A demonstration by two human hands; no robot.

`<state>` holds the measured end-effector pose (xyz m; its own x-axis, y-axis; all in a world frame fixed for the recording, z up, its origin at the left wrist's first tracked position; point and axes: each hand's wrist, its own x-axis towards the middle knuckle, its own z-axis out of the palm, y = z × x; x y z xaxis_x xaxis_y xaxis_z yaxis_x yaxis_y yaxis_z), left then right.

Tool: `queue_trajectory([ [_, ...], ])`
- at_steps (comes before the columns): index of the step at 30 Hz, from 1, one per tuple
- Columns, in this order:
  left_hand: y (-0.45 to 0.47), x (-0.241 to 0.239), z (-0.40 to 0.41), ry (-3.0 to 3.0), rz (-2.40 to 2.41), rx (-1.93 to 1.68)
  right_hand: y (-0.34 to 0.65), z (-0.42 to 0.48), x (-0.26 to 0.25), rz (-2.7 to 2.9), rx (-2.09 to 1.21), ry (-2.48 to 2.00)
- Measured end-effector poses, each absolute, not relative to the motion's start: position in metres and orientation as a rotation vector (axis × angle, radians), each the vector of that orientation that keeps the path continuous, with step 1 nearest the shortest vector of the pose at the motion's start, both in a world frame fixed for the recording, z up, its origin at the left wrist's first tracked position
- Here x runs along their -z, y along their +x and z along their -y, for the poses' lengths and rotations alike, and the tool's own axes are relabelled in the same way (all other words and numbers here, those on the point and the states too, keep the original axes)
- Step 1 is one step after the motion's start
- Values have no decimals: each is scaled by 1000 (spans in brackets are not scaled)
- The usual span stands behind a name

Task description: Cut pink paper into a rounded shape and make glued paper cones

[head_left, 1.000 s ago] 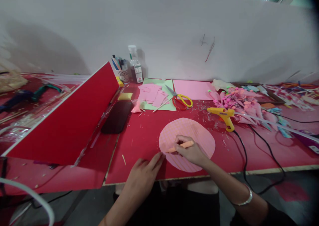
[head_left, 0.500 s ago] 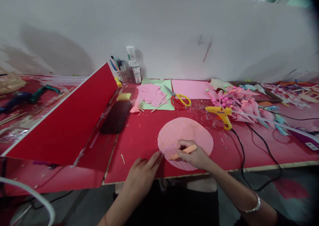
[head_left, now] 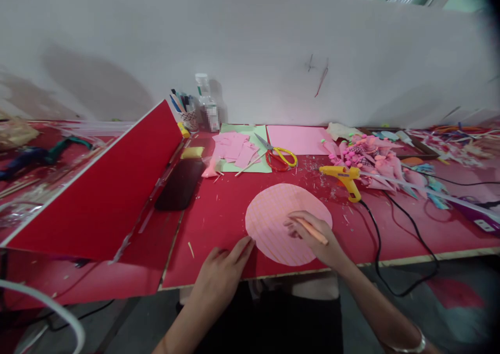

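A round pink paper disc (head_left: 269, 208) lies on the red table near its front edge, with thin orange lines crossing its left and lower part. My right hand (head_left: 326, 247) is closed around an orange marker (head_left: 313, 231) over the right half of the disc. The marker slants, one end toward the disc's middle; whether its tip touches the paper I cannot tell. My left hand (head_left: 221, 272) rests with fingers stretched out, its fingertips at the lower left rim of the disc.
A yellow glue gun (head_left: 344, 179) with a black cord lies right of the disc, before a heap of pink cones (head_left: 375, 159). Scissors (head_left: 287, 157) and pink paper pieces (head_left: 234, 148) lie behind. Left are a dark phone (head_left: 179, 185) and a slanted red board (head_left: 117, 187).
My right hand has moved up and right from the disc's lower left part, and the marker in it has tilted the other way. The left hand has stayed at the rim.
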<state>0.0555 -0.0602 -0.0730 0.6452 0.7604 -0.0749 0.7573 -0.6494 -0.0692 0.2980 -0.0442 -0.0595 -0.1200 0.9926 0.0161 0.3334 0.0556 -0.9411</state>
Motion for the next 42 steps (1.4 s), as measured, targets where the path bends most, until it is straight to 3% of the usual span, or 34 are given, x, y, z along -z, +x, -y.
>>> queue_trajectory([
  [4,53,63,56,-2837,1341,-171,306,54,66,1981,-528,-1555],
  [7,48,56,48,-2826,1356,-176,311,55,74,2115,-370,-1572],
  [16,31,39,9,-2693,1470,-73,322,25,76,2288,-445,-1370],
  [23,36,31,-48,-2979,1508,155,324,-5,66,2343,-541,-1225],
  [27,40,39,-75,-3152,1373,108,324,-19,63,2308,-593,-1226],
  [33,32,50,-83,-3281,1279,37,298,-17,60,1817,-945,-1169],
  [37,29,53,-80,-3283,1287,63,271,-18,54,992,-1399,-996],
  [42,30,56,-79,-3302,1338,194,256,-24,30,289,-1520,-691],
])
